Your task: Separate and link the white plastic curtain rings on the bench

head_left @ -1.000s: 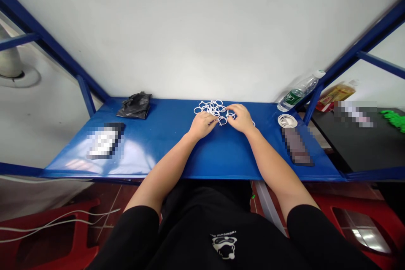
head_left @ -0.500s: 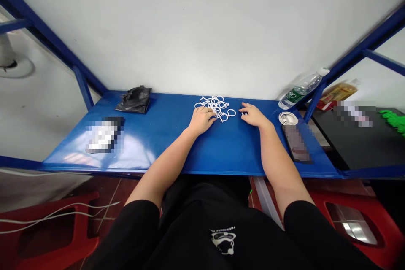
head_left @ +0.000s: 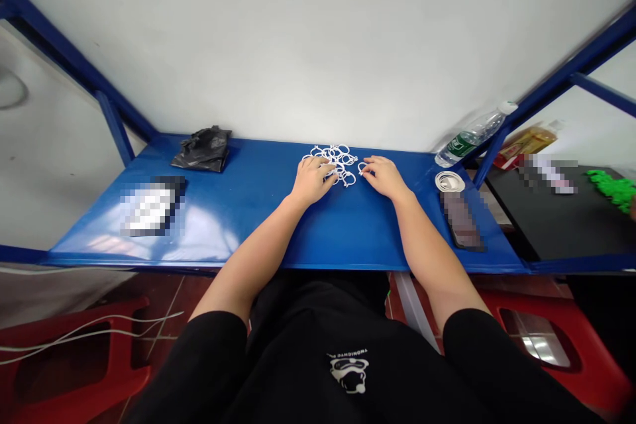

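A loose pile of white rings (head_left: 340,154), each with a small knob at one point, lies on the blue table (head_left: 328,232) near the wall. My left hand (head_left: 313,179) rests over the pile's left front side, fingers spread and thumb apart, covering some rings. At the pile's right side, my right hand (head_left: 381,175) pinches a single white ring (head_left: 361,166) between thumb and fingertips. Its ring stands a little apart from the others. The palm sides of both hands are hidden.
A crumpled black plastic bag (head_left: 203,149) and a blurred dark item (head_left: 154,207) lie on the left. To the right are a water bottle (head_left: 470,139), a coiled white cable (head_left: 450,181) and a phone (head_left: 462,220). Blue metal bars (head_left: 116,129) frame both ends.
My right hand has moved left to the outlying ring and closed on it. My left hand stays over the pile. The whole view has shifted slightly.
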{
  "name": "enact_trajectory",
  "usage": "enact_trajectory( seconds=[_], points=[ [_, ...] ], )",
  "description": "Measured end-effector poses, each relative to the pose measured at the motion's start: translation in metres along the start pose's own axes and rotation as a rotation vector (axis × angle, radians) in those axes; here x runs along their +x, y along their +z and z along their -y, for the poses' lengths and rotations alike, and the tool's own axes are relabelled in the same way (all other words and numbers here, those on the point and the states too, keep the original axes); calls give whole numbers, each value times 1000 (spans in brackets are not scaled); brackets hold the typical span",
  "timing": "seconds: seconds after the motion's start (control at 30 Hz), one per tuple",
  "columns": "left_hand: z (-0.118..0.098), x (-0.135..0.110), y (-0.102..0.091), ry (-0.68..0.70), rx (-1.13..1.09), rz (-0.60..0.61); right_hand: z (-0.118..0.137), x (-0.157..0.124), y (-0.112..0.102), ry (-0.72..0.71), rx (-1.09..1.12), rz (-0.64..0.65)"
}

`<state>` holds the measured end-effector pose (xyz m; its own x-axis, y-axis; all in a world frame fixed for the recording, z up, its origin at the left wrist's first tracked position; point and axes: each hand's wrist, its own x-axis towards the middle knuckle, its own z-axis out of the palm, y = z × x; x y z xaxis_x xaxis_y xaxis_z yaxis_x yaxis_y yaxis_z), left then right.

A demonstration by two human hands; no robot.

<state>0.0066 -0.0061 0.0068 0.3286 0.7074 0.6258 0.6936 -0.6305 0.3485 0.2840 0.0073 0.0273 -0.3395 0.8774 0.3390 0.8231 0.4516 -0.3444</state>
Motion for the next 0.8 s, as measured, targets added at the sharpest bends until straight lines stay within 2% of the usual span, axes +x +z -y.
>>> enact_trajectory(
  seconds=[0.1, 0.2, 0.33, 0.53, 0.7, 0.8],
  points=[
    [-4, 2, -4, 33, -18, -4, 21, 1, -3, -36, 122, -130],
    [-8, 5, -7, 95, -45, 7, 49, -1, 1, -81, 280, -194],
    [-11, 8, -10, 157, -74, -8, 71, -3, 9, -116, 328, -265],
    [-11, 9, -9, 190, -84, 9, 72, -5, 11, -80, 306, -258],
    [-9, 8, -8, 176, -72, 7, 71, -7, 12, 12, 261, -252],
    [-9, 7, -9, 156, -61, -4, 72, -7, 12, -20, 227, -233]
  ],
)
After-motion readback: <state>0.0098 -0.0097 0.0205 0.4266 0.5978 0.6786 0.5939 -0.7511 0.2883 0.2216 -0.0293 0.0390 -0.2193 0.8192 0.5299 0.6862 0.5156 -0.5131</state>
